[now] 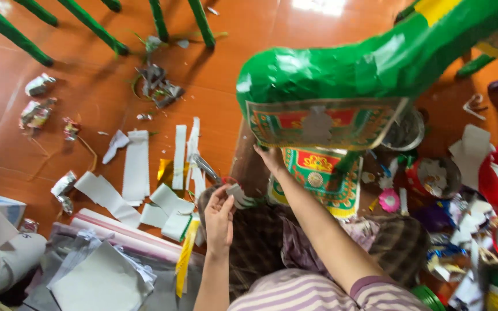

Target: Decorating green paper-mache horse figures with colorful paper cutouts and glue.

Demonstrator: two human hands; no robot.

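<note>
Two hands work: left hand [220, 216] pinches a small paper scrap [238, 194]; right hand [271, 158], fingers spread, presses the patterned paper panel [324, 124] just above them.

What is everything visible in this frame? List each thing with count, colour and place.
Paper-covered figure: one, glossy green, upper right.
Patterned paper sheet: one, green, red and yellow, hanging off the figure.
Second patterned sheet: one, same colours, beneath it.
Paper strips: several, white, floor centre-left.
Foil scraps: several, silver, floor left.
Chair legs: several, green, top left.
Floor: orange-brown, glossy.
Round containers: at least two, metal, right.
Left hand: holds a small grey paper piece.
Right hand: touches the hanging sheet's lower edge.
</note>
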